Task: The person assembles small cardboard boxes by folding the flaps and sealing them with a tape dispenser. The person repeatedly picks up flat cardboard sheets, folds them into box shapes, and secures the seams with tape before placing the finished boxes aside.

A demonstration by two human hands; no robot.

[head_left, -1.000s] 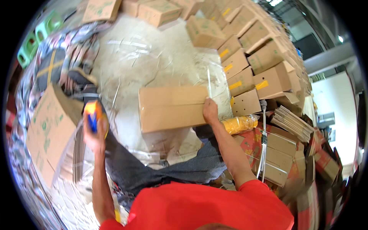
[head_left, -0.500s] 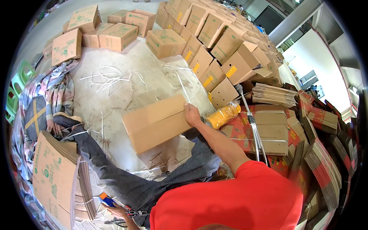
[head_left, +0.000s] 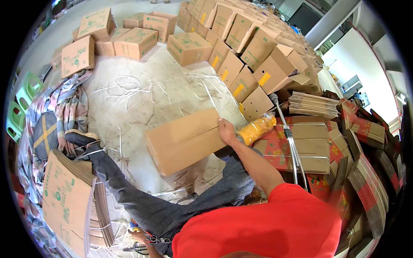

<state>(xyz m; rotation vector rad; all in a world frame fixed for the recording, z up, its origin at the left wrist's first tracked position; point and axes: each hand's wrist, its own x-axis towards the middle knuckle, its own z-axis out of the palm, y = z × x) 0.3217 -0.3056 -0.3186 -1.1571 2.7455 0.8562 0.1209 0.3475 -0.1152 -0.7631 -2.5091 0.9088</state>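
A plain brown cardboard box [head_left: 185,142] stands tilted over the floor between my legs. My right hand [head_left: 226,131] is closed on its right end, with the fingers wrapped round the edge. Low at the left, beside my thigh, is my left hand [head_left: 138,236]. Against its fingers shows a small blue and orange object [head_left: 134,225], partly hidden, whose kind I cannot make out. Metal rings and clips [head_left: 155,238] lie close to that wrist.
A stack of flattened cartons [head_left: 69,198] stands at my left. Several made-up boxes [head_left: 189,47] and a large pile of cartons [head_left: 262,56] fill the far side. At right are a metal pole [head_left: 290,142], a yellow wrapped roll [head_left: 257,129] and bundled cardboard. White straps [head_left: 129,88] litter the floor.
The view has shifted slightly, so everything sits a little farther right. My left hand has drawn back toward my thigh, and the blue and orange object is now more hidden. My right hand keeps its grip.
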